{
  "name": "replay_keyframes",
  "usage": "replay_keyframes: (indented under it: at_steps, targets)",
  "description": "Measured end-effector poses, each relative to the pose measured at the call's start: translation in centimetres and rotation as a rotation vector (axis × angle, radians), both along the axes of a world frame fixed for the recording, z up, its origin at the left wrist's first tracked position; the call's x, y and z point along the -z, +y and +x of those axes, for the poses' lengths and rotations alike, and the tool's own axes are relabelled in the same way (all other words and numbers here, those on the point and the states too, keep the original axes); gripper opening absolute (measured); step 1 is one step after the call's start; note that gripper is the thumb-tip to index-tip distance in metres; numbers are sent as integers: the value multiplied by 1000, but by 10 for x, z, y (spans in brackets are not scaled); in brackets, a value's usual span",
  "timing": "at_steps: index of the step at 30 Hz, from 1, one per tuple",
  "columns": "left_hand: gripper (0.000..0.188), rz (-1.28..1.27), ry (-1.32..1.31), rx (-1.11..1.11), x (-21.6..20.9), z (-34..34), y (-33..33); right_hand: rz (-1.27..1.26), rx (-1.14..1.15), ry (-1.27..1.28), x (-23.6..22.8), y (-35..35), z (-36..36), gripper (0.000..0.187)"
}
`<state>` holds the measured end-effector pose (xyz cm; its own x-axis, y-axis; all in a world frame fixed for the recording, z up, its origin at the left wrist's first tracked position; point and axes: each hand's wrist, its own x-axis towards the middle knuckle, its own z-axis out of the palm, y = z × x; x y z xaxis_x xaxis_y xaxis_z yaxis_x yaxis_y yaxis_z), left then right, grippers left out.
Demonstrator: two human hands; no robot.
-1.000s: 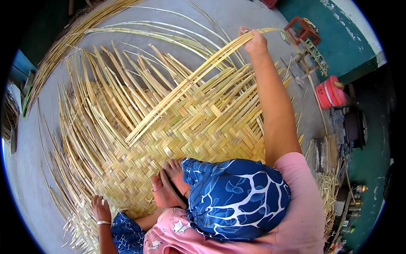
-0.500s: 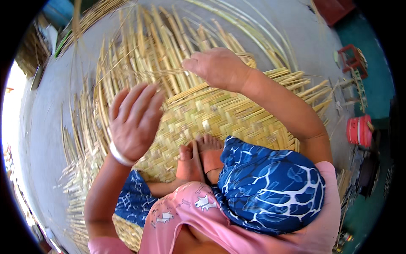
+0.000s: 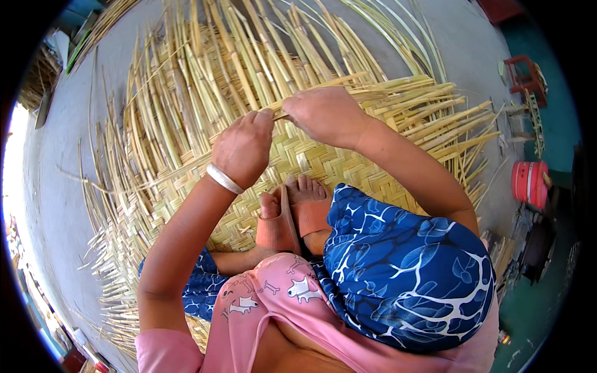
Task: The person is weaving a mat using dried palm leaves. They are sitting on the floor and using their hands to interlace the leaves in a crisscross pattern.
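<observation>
A pale yellow mat of flat split strips (image 3: 317,163) lies on the floor under me, its lower part woven in a tight zigzag. My left hand (image 3: 242,148), with a white bangle at its wrist, is closed on a thin split strip (image 3: 280,116). My right hand (image 3: 326,116) pinches the same strip close beside the left one. A long end of it appears to trail left across the mat. Beyond my hands, long unwoven strips (image 3: 214,74) fan out from the weave. My fingertips are partly hidden behind the hands.
My feet in orange sandals (image 3: 278,231) rest on the mat. Strip ends (image 3: 444,118) stick out at the right. A pink-red round container (image 3: 529,184) and a red stool (image 3: 525,81) stand farther right. Green-white strips (image 3: 404,37) lie on the grey floor ahead.
My left hand was raised with fingers spread; it has moved right and closed on the strip beside my right hand. The right hand has shifted slightly, and the view has tilted a little.
</observation>
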<state>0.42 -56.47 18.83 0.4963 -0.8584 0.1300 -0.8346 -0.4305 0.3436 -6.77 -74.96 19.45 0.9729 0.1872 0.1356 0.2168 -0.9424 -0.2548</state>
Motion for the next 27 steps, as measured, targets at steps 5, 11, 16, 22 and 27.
replay_keyframes:
  at_steps: [5,11,16,22,27]
  targets:
    - [19,57,-46,-66,12,-4,-10,10,89,81,9,4,-4,10]
    - [15,62,91,-259,27,7,-30,-17,214,139,3,23,2,15]
    - [24,-331,1047,-301,22,41,-21,-31,195,29,-7,22,9,14]
    - [15,-258,425,-152,20,29,-14,-50,158,21,-14,9,10,11]
    - [20,-141,254,-256,32,26,-31,-60,124,92,-14,14,-2,8]
